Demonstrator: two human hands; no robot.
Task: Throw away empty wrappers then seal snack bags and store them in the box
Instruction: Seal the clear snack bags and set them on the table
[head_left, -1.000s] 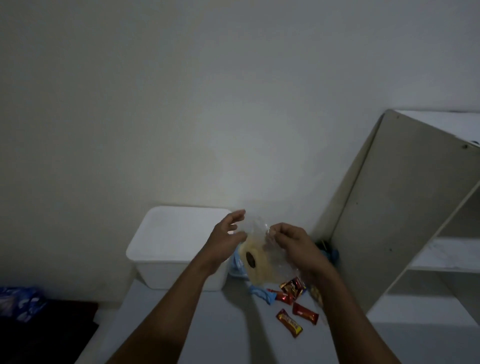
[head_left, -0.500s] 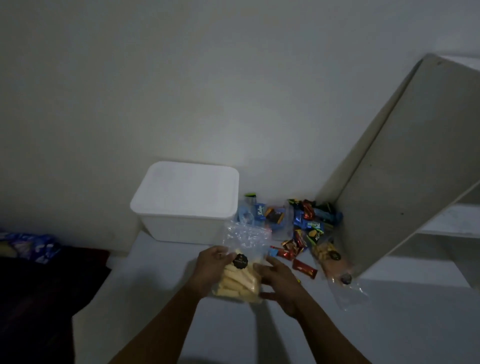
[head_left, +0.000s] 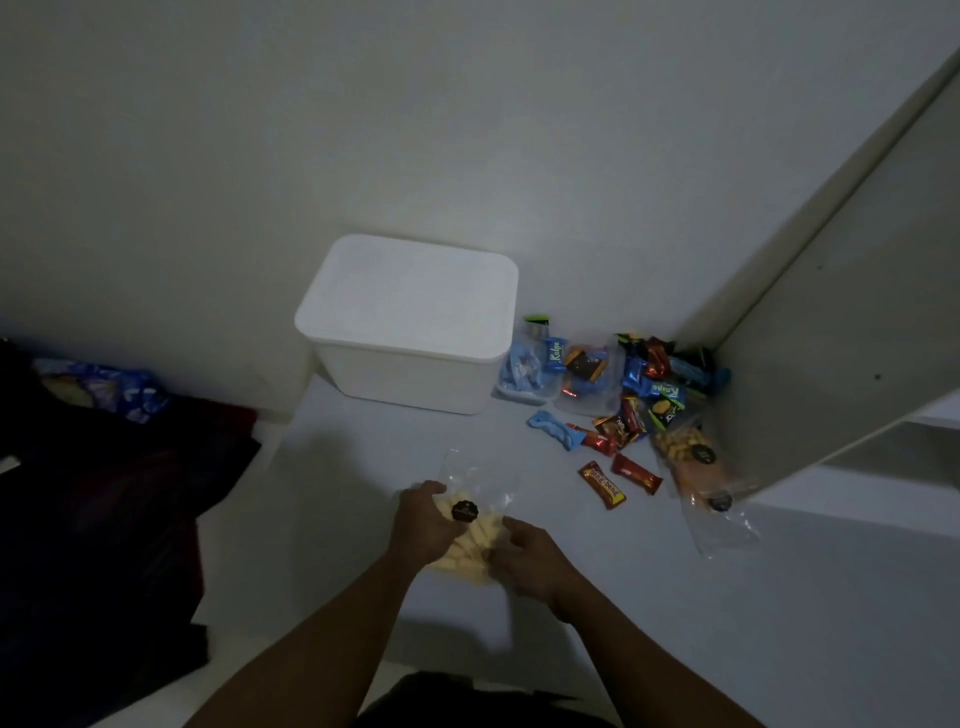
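A clear snack bag (head_left: 470, 525) of pale yellow sticks with a round black label lies low on the white surface. My left hand (head_left: 423, 522) grips its left side and my right hand (head_left: 530, 558) holds its lower right edge. The white box (head_left: 410, 358) stands behind with its lid on. To the right of the box lies a heap of small wrapped snacks (head_left: 644, 384). Two red bars (head_left: 618, 480) lie apart from the heap, beside another clear bag of biscuits (head_left: 691, 462).
A white shelf unit (head_left: 841, 338) leans in from the right, close to the snack heap. Dark cloth (head_left: 104, 519) and a blue printed bag (head_left: 109, 389) lie on the left, off the white surface. The wall rises directly behind the box.
The bag came down from chest height in front of the box to the surface near me, both hands with it. My view tilted downward, bringing the snack heap into sight.
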